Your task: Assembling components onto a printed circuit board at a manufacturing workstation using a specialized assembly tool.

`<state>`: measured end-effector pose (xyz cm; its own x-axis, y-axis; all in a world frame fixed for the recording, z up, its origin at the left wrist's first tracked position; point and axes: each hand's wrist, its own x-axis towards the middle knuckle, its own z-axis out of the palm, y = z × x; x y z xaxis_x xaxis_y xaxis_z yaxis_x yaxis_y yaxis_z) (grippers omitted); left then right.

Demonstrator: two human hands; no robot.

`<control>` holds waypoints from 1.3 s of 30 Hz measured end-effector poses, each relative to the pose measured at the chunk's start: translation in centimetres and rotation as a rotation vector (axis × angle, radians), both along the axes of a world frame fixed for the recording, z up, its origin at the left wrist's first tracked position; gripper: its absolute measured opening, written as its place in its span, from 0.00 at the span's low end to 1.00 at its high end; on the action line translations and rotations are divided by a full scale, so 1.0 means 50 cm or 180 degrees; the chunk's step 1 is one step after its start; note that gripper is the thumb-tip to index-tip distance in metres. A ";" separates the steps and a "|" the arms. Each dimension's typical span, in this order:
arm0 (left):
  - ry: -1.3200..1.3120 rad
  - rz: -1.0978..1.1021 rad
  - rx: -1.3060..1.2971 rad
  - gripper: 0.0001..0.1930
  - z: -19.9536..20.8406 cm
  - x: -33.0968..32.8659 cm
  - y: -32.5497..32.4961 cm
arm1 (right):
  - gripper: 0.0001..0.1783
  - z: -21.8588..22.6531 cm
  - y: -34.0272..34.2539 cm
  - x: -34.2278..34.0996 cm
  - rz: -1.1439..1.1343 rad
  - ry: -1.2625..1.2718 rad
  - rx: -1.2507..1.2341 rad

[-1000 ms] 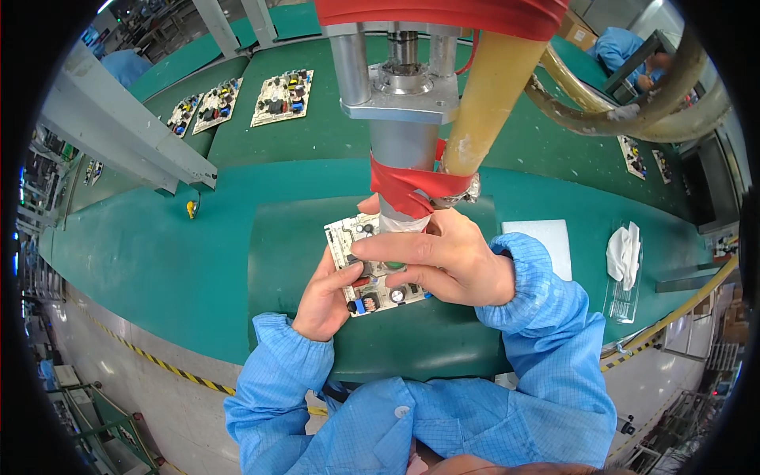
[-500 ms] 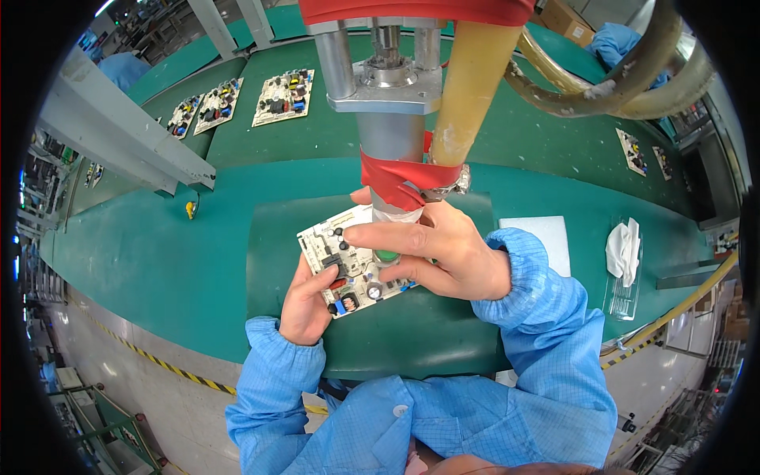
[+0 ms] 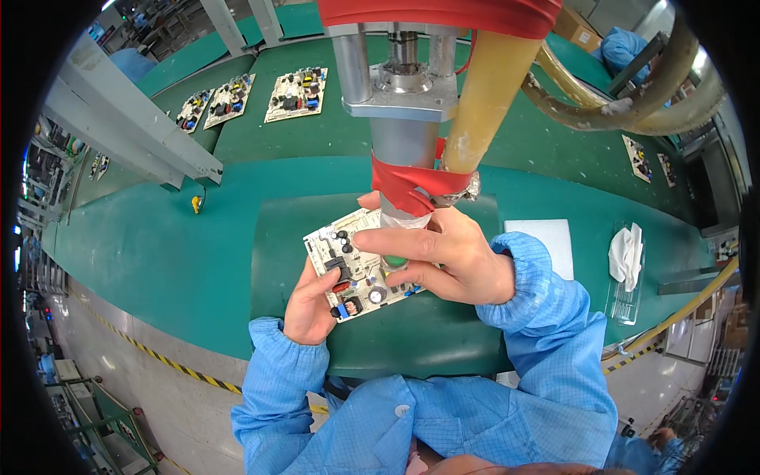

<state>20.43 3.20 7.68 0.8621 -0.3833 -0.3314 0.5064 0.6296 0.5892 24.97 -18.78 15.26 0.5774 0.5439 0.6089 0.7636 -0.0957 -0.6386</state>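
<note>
The circuit board (image 3: 362,273), seemingly being positioned beneath the metal tube (image 3: 405,142), was pinched by the left hand (image 3: 311,310), while the parted fingers of the right hand (image 3: 455,257) were set around the tube, grip unclear, and steady alignment seemed needed next.

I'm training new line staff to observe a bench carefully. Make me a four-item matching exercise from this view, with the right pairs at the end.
Column one:
1. Left hand
2. Right hand
3. White square pad
4. Crumpled white cloth

Column two:
A. On the clear plastic tray
B. Around the lower end of the red-taped metal tool
C. Gripping the circuit board by its left side
D. Lying flat between the dark green mat and the tray

Right pairs: 1-C, 2-B, 3-D, 4-A
</note>
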 end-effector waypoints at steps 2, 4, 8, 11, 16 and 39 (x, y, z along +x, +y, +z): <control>0.0013 0.0042 0.0021 0.32 -0.005 0.000 0.003 | 0.31 0.008 -0.001 -0.003 -0.0024 0.0240 -0.0182; 0.0027 0.0083 0.0043 0.32 -0.010 -0.001 0.007 | 0.31 0.003 0.006 0.001 -0.0004 0.0155 -0.0078; -0.0226 0.0291 0.0414 0.33 -0.009 -0.014 0.020 | 0.33 0.002 0.009 0.006 -0.0011 0.0103 0.0031; -0.0222 0.0387 0.0569 0.33 -0.010 -0.032 0.041 | 0.33 -0.001 0.007 0.010 -0.0036 0.0089 -0.0071; -0.0031 0.0409 0.0458 0.33 0.000 -0.045 0.060 | 0.32 0.005 0.015 0.007 0.0027 0.0192 -0.0043; 0.0191 0.0435 0.0426 0.27 0.002 -0.039 0.094 | 0.32 0.012 0.043 0.006 0.0177 0.0194 0.0110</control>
